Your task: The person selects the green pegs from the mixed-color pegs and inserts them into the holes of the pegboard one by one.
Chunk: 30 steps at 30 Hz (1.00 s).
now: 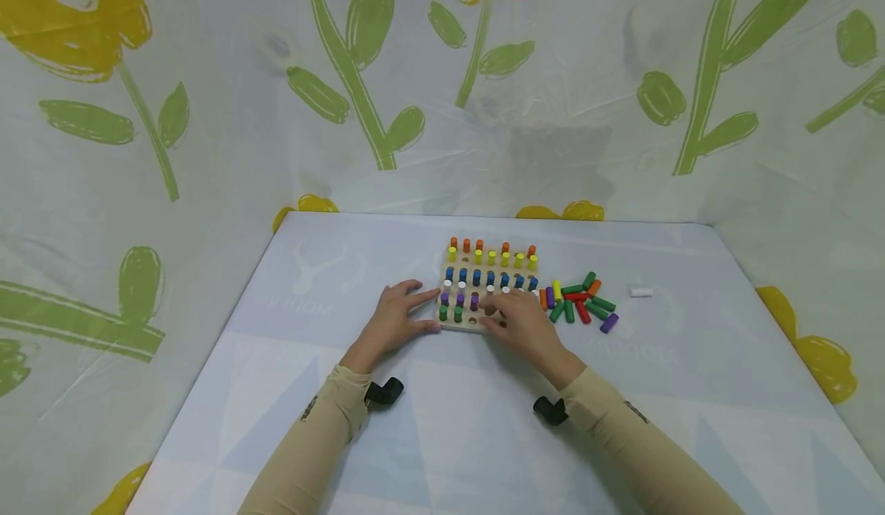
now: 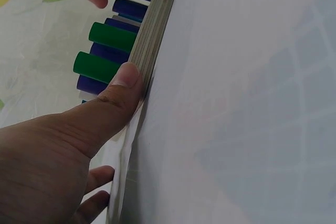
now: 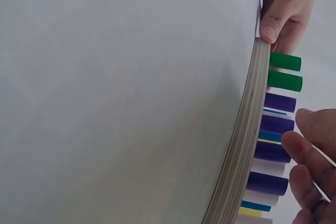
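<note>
A wooden pegboard (image 1: 462, 328) stands on the table with rows of orange, yellow, blue, white, purple and green pegs upright in its holes. My left hand (image 1: 396, 319) is at the board's left side, its index finger outstretched toward that edge. In the left wrist view the left thumb (image 2: 118, 90) rests against the front corner, beside two green pegs (image 2: 97, 66). Over the front rows hovers my right hand (image 1: 525, 327), fingers loosely bent. The right wrist view shows its thumb and fingertips apart, nothing between them, near the purple pegs (image 3: 273, 151). It hides part of the front rows.
Right of the board lies a loose pile of green, red, orange, yellow and purple pegs (image 1: 582, 311). A single white peg (image 1: 641, 293) lies farther right. The pale table (image 1: 484, 423) stands against a flower-printed curtain (image 1: 539, 115).
</note>
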Each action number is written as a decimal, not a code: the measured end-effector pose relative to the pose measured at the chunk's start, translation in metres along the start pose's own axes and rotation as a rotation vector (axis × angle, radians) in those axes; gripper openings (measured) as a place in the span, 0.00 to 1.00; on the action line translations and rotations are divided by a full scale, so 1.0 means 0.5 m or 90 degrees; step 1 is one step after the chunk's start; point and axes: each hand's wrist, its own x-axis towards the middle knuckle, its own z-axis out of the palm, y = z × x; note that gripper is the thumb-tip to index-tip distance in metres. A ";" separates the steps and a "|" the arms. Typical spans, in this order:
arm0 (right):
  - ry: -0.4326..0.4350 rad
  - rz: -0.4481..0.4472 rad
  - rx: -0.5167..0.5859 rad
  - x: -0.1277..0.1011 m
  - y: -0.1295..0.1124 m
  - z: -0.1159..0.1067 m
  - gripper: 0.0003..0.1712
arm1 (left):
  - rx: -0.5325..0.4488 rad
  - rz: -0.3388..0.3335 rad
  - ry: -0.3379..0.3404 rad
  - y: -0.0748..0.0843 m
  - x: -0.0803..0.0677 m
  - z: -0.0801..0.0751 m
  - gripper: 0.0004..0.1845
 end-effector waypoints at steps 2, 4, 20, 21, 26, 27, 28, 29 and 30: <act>0.001 0.002 0.004 -0.002 0.004 0.000 0.12 | -0.001 0.003 0.002 -0.001 0.000 0.001 0.39; -0.002 0.008 0.008 -0.004 0.008 0.000 0.12 | -0.002 0.005 0.004 -0.002 0.000 0.001 0.39; 0.020 0.017 0.012 -0.031 0.032 -0.023 0.11 | -0.001 0.027 0.014 -0.006 0.003 0.004 0.39; 0.020 0.018 0.010 -0.033 0.032 -0.024 0.11 | -0.001 0.027 0.015 -0.006 0.003 0.004 0.39; 0.016 0.031 0.013 -0.038 0.034 -0.027 0.11 | -0.002 0.019 0.017 -0.006 0.002 0.006 0.39; 0.015 0.035 0.016 -0.040 0.035 -0.028 0.11 | -0.002 0.017 0.018 -0.006 0.002 0.006 0.39; 0.016 0.038 0.017 -0.041 0.036 -0.029 0.11 | -0.002 0.016 0.018 -0.006 0.003 0.007 0.39; 0.018 0.039 0.016 -0.042 0.037 -0.030 0.11 | -0.001 0.015 0.019 -0.006 0.003 0.007 0.39; 0.020 0.040 0.014 -0.044 0.038 -0.031 0.10 | -0.001 0.015 0.019 -0.006 0.003 0.008 0.39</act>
